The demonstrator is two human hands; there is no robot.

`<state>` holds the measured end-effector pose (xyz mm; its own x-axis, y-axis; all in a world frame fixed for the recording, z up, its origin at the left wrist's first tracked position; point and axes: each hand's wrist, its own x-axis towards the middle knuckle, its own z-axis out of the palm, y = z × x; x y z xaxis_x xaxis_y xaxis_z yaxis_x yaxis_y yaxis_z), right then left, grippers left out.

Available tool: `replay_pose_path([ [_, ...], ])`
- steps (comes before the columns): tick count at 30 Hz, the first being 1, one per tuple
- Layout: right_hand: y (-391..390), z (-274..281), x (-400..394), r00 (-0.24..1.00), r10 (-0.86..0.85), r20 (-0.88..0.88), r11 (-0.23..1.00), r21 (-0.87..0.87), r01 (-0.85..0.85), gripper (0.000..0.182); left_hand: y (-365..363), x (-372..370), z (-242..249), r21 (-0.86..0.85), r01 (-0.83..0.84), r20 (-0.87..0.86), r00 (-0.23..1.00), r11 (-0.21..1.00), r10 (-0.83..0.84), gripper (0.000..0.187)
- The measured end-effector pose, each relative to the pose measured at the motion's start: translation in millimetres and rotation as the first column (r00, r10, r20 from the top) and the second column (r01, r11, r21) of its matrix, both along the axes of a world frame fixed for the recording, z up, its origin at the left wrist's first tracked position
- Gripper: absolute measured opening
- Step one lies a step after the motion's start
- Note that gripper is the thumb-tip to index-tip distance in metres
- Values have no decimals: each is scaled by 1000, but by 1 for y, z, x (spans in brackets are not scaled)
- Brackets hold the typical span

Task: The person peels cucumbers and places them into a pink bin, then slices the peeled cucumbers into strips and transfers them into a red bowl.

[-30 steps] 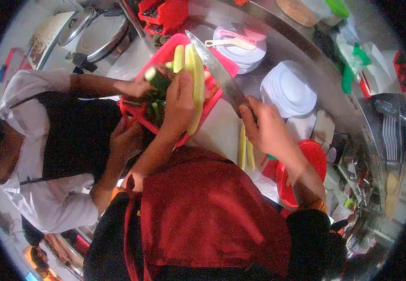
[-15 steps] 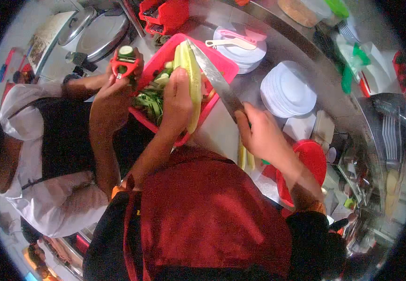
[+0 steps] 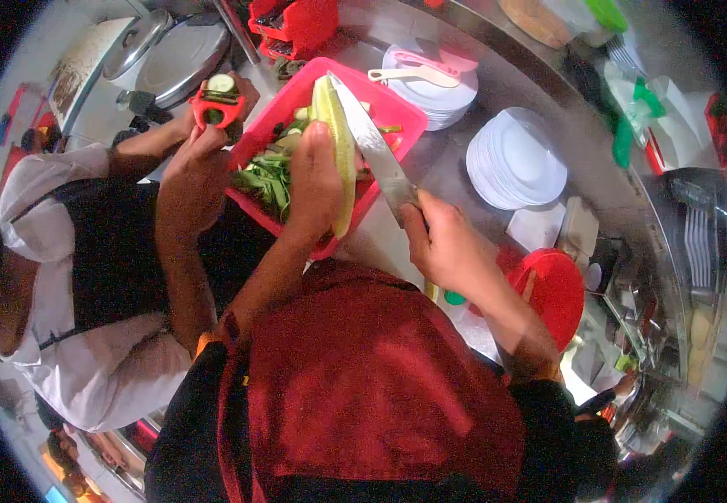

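Observation:
Over the pink basin, my left hand is closed around a long piece of cucumber with its pale, seeded flesh showing. My right hand grips the handle of a large kitchen knife. The blade runs along the right side of the cucumber, its tip near the cucumber's top end. Leafy greens and vegetable pieces lie in the basin below. To the left, a co-worker's hands hold a red peeler and a cucumber with a cut end.
Two stacks of white plates stand beyond my right hand, the farther one with a pink-handled utensil and a cream-handled utensil on it. A red round container is beside my right forearm. Red bins and metal lids sit at the back.
The knife and my right hand have shifted left, closer to the cucumber. My left hand stays nearly in place. The co-worker's peeler has moved slightly up and left.

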<state>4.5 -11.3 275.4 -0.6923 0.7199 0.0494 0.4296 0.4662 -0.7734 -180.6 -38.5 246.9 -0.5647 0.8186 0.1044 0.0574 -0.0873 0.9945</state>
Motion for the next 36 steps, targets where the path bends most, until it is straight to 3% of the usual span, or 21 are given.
replay_pose_path([
  [2,6,-4,-4,1000,11,-26,1000,3,-11,18,1,-4,-18,-18,30,27,999,999,-30,40],
  [4,6,-3,-4,999,16,-50,1000,4,-16,18,6,-15,-49,-68,-79,-259,964,995,59,39],
  [5,3,2,-6,1000,7,-26,998,-56,-9,18,4,-12,-40,-68,-77,-260,964,995,57,39],
  [7,1,5,-8,1000,2,-1,994,-113,-2,18,0,-2,-14,114,-40,-308,949,993,74,39],
  [8,1,5,-9,1000,14,-19,988,-154,-16,18,1,-2,-11,116,-45,-309,948,992,79,39],
  [9,1,5,-9,999,24,-36,980,-199,-31,20,0,-2,-9,28,-63,-194,979,998,67,39],
  [10,-1,5,-11,999,25,-35,979,-202,-32,20,0,0,-7,-64,-65,-75,995,996,61,39],
  [11,-4,4,-14,1000,7,-25,987,-158,-10,20,1,4,-1,-64,-66,-73,995,996,61,39],
  [13,-8,1,-19,1000,-11,-13,994,-111,10,21,2,15,13,142,-128,-23,991,982,133,39],
  [17,-13,-1,-25,999,-46,26,996,-78,48,20,0,5,15,117,-110,-69,990,987,119,39],
  [22,-17,-2,-25,997,-31,70,997,-71,36,22,2,0,6,168,-13,116,993,986,-6,41],
  [25,-19,-3,-28,998,-33,56,999,-3,33,23,0,12,19,209,-60,207,978,976,16,42],
  [26,-19,-3,-28,999,-26,44,999,-21,27,23,-1,10,16,209,-59,206,978,976,15,42],
  [28,-19,-3,-29,999,-21,32,999,-40,23,23,-2,5,9,42,-86,-36,996,995,87,43],
  [29,-19,-2,-29,998,-5,55,998,-55,8,23,0,6,9,42,-85,-36,996,996,87,43],
  [31,-20,-3,-31,997,15,77,998,-70,-10,22,3,9,11,191,-59,178,984,980,25,43],
  [32,-20,-4,-32,995,0,101,999,-53,6,22,5,7,8,190,-64,178,984,980,30,43],
  [34,-23,-5,-34,992,-15,122,999,-33,19,22,9,1,1,310,4,447,882,951,-150,45],
  [36,-26,-5,-34,995,23,97,998,-59,-17,21,12,-2,0,321,23,496,847,947,-189,47],
])
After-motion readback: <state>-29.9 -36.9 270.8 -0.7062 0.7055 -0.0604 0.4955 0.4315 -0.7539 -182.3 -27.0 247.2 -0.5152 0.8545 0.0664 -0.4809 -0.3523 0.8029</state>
